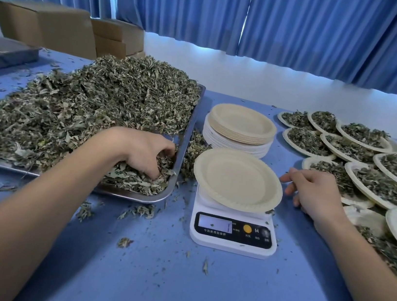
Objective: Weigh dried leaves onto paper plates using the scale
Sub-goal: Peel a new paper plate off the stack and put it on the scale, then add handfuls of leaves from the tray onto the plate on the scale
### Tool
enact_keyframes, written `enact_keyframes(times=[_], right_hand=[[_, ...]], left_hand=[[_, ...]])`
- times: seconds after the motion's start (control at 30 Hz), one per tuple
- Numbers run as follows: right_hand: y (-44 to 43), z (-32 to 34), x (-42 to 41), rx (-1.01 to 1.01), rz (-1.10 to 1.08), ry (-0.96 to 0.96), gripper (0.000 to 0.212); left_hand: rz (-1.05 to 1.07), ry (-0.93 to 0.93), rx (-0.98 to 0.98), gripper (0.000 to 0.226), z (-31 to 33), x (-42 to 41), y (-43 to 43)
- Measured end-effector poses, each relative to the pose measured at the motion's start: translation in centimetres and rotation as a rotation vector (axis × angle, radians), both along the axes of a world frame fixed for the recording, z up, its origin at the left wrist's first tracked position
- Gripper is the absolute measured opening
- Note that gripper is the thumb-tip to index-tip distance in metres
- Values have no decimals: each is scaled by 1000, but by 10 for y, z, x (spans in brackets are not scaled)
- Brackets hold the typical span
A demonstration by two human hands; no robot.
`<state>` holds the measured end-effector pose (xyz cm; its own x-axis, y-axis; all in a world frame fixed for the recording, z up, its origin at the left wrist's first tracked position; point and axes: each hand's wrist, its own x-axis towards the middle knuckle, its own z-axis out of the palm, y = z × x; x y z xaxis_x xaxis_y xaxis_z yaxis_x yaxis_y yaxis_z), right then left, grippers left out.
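Across the blue-covered table, logged large to small: one steel tray at left, heaped past its rim with dried leaves, some spilled onto the cloth. At right, filled paper plates overlap in rows; I count at least ten, but the overlap prevents an exact figure. Behind the scale stands one stack of empty plates, tan over white, number not resolvable. One white digital scale sits at centre: its panel shows a letter "M" beside a yellow button; the small characters under the display are too fine for me to read, and no digits are legible. One bare tan plate sits on its platform. Two hands in view: left hand has its fingers curled down into the leaves at the tray's near right corner, closed round a clump; right hand lies palm down on the cloth just right of the tan plate, fingers loosely spread, holding nothing, index tip near the rim, contact unclear. Loose leaf scraps lie in front of the tray.
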<state>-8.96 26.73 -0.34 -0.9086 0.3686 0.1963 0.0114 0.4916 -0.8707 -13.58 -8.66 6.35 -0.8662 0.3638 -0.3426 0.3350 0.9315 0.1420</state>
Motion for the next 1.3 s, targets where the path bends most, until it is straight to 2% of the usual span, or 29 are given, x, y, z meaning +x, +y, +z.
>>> enact_keyframes(times=[0.1, 0.17, 0.27, 0.3, 0.33, 0.37, 0.4, 0.47, 0.6, 0.63, 0.73, 0.9, 0.97, 1.1, 1.23, 1.3], right_hand=[[-3, 0, 0, 32, 4, -5, 35], [-4, 1, 1, 54, 12, -7, 35], [-5, 2, 2, 66, 16, -5, 36], [-6, 2, 2, 65, 17, -5, 36], [-6, 2, 2, 64, 17, -6, 35], [-7, 3, 2, 62, 15, -7, 35], [-7, 3, 2, 63, 13, -8, 35], [-8, 3, 2, 75, 9, -12, 35], [-10, 4, 3, 103, -1, -24, 36], [-11, 5, 3, 110, -4, -23, 36], [-11, 6, 3, 124, -6, -34, 36], [-11, 6, 1, 129, -14, -54, 37], [-12, 6, -1, 140, -16, -58, 37], [-11, 5, -2, 155, -9, -59, 37], [-12, 6, -1, 157, 3, -56, 37], [-13, 6, -2, 137, -3, -62, 37]], left_hand=[[59, 71, 56, 63, -5, -1, 4], [110, 121, 100, 31, -9, -4, 6], [237, 159, 200, 15, -11, -5, 7], [273, 167, 262, 44, -11, -5, 6], [317, 166, 312, 41, -11, -6, 6], [330, 203, 390, 10, -9, -5, 7], [374, 259, 457, 9, -9, -6, 6], [415, 352, 602, 13, -6, -6, 6], [445, 445, 794, 47, -4, -5, 8], [452, 461, 810, 47, -3, -3, 10], [473, 464, 934, 28, -2, -1, 13], [466, 299, 1218, 25, 7, 11, 32], [437, 222, 1214, 21, 8, 13, 47], [289, 157, 1116, 26, 2, 19, 83], [17, 103, 842, 35, 3, 19, 99], [-56, 79, 707, 43, 5, 15, 93]])
